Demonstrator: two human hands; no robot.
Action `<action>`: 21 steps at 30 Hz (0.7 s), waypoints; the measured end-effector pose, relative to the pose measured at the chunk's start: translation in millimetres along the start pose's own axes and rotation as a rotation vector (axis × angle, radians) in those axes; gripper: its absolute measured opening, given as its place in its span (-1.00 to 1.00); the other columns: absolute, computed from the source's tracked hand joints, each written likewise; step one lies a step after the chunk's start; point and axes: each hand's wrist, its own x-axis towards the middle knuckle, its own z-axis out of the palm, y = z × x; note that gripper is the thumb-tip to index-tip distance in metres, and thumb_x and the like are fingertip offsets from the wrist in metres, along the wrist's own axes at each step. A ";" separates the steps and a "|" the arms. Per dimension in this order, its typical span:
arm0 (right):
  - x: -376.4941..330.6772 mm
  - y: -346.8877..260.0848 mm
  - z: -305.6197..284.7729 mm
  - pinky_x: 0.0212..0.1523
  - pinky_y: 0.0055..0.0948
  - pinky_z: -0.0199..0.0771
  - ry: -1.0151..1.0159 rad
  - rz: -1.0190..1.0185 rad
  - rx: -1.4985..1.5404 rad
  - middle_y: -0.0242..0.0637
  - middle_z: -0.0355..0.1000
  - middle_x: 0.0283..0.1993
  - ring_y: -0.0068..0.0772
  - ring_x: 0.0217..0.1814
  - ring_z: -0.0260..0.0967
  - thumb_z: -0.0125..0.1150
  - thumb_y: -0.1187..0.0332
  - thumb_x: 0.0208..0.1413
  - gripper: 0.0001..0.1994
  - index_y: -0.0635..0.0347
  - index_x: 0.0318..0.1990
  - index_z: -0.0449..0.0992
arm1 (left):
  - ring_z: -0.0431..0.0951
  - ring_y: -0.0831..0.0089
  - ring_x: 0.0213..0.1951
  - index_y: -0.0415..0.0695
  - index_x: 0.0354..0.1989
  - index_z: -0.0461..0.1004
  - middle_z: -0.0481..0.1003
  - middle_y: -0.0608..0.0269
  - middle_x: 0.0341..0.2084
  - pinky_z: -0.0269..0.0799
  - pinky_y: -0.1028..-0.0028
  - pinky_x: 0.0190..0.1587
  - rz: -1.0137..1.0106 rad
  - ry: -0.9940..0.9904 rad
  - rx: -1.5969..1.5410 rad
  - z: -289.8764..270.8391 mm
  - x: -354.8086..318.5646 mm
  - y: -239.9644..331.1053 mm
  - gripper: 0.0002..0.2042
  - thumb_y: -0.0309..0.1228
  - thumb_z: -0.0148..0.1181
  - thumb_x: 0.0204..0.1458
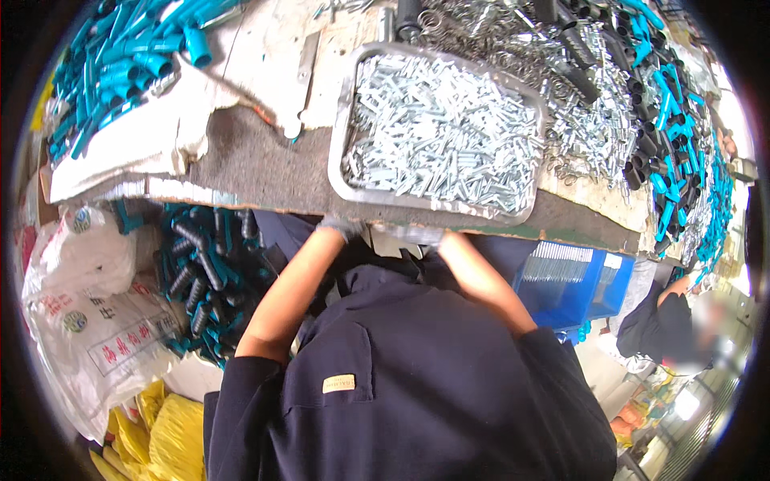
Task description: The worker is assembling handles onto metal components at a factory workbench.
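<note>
Both my hands wear grey gloves and are at the near edge of the workbench, in front of a tray point(340, 178) heaped with small silvery metal pins point(441, 132). My left hand point(345, 227) lies just under the bench edge, left of the tray's near corner. To its right, my right hand point(425, 235) is below the tray's near rim. The bench edge and my dark clothing hide most of the fingers, so I cannot make out whether either hand holds anything.
Teal tubular parts point(132, 64) pile up at the far left. Metal springs point(457, 28) and black tubes point(573, 60) lie beyond the tray. Blue bins point(553, 280) stand under the bench at right; white sacks point(104, 321) are at left. Another person point(666, 329) sits at far right.
</note>
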 end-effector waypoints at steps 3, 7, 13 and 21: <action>-34.5 38.8 -32.1 0.21 -0.04 0.16 0.116 -0.024 0.150 -0.05 0.39 0.09 -0.01 0.14 0.29 -0.17 0.02 0.19 -0.56 0.07 0.04 0.43 | 0.28 0.09 0.19 -0.07 0.17 0.33 0.34 0.06 0.13 0.12 0.22 0.26 0.142 -0.097 0.314 36.1 0.1 86.9 -0.40 0.08 -0.03 0.05; -45.5 5.0 8.6 0.18 -0.05 0.20 0.009 0.029 0.013 -0.08 0.40 0.04 0.01 0.10 0.30 -0.18 -0.02 0.21 -0.55 0.08 0.04 0.42 | 0.36 0.08 0.13 -0.08 0.09 0.42 0.43 0.02 0.05 0.20 0.21 0.21 0.215 -0.275 0.465 32.0 20.8 110.8 -0.44 0.06 -0.01 0.02; -24.3 40.2 91.6 0.01 -0.13 0.32 0.363 -0.464 0.036 -0.10 0.41 -0.02 -0.12 0.02 0.32 -0.16 0.02 0.21 -0.54 0.15 0.09 0.35 | 0.37 0.08 0.12 -0.08 0.07 0.44 0.44 0.01 0.03 0.21 0.21 0.20 0.216 -0.379 0.473 18.5 21.7 111.4 -0.44 0.06 0.00 0.01; 3.6 46.6 83.4 0.06 -0.15 0.30 0.202 -0.632 0.756 -0.10 0.39 0.02 -0.14 0.08 0.29 -0.19 0.05 0.23 -0.55 0.15 0.10 0.34 | 0.39 0.07 0.10 -0.09 0.04 0.46 0.46 0.00 0.00 0.22 0.20 0.19 0.152 -0.475 0.526 26.0 19.4 126.2 -0.44 0.07 0.01 -0.02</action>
